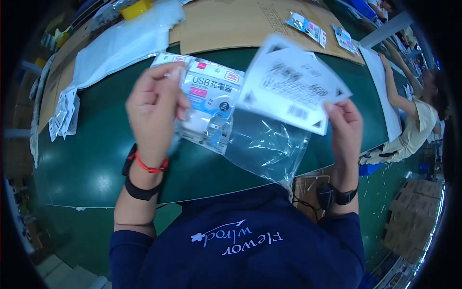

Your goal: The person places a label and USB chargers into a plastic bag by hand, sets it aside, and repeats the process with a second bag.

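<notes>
My left hand [156,98] is closed, its thumb and curled fingers gripping the left side of blue-and-white retail packs [209,98] that overlap just above the green table. One pack faces up, with a pink patch and a clear window near its lower end. Between thumb and fingers, my right hand [345,123] pinches the corner of fanned white printed cards [293,86], slightly blurred, with black corner triangles and a barcode. Below the cards a clear plastic bag [267,147] spreads toward the table's near edge; whether either hand holds it I cannot tell.
Clear plastic bags [125,45] lie stacked at the far left, near a yellow bin [135,8]. More packs [307,29] rest on a cardboard sheet [221,26]. Small packs [65,114] sit at the left edge. Another person [414,106] works at the right; cartons [415,216] stand behind.
</notes>
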`<state>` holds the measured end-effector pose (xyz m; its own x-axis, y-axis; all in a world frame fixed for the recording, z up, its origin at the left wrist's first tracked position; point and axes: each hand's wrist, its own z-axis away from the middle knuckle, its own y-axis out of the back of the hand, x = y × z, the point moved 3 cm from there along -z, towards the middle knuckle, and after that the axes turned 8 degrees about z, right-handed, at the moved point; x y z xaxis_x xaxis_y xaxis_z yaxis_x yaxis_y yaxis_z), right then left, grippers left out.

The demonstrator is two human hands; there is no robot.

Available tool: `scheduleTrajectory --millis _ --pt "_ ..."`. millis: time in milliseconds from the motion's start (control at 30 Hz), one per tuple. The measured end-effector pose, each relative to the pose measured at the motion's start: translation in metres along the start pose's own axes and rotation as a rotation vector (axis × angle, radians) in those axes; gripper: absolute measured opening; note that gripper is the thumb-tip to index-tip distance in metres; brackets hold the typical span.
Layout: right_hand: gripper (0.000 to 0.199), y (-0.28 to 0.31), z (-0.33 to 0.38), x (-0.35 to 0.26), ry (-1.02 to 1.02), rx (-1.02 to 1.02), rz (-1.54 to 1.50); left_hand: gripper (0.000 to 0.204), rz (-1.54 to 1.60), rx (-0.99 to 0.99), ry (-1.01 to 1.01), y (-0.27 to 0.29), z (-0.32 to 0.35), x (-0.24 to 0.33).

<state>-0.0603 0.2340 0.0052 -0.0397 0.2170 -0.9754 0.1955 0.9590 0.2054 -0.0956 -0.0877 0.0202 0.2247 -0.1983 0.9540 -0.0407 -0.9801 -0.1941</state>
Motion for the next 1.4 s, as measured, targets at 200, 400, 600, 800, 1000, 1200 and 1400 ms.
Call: scheduleTrajectory --millis 200,400,600,800,1000,1200,1400 --pt "0.006 0.122 0.034 0.037 -0.158 0.178 0.038 0.022 -0.219 0.214 -0.283 0.059 -0.017 0.001" --pt "0.008 0.132 0.081 0.047 -0.461 -0.046 0.143 0.024 -0.404 0.411 -0.376 0.108 -0.026 -0.013" --pt "0.008 0.041 0.065 0.039 -0.546 -0.279 -0.061 0.034 -0.284 0.170 0.088 0.128 -0.035 -0.042" --pt "0.011 -0.018 0.040 0.038 -0.492 -0.390 -0.118 0.036 -0.170 0.131 0.223 0.120 -0.032 -0.047" --pt "0.020 0.000 0.030 0.035 -0.463 -0.366 -0.035 0.037 -0.183 0.129 0.217 0.116 -0.029 -0.043" --pt "0.021 0.011 0.031 0.045 -0.463 -0.385 -0.095 0.039 -0.180 0.118 0.219 0.116 -0.031 -0.043" --pt "0.020 0.001 0.024 0.044 -0.434 -0.394 -0.105 0.040 -0.205 0.122 0.217 0.117 -0.030 -0.045"
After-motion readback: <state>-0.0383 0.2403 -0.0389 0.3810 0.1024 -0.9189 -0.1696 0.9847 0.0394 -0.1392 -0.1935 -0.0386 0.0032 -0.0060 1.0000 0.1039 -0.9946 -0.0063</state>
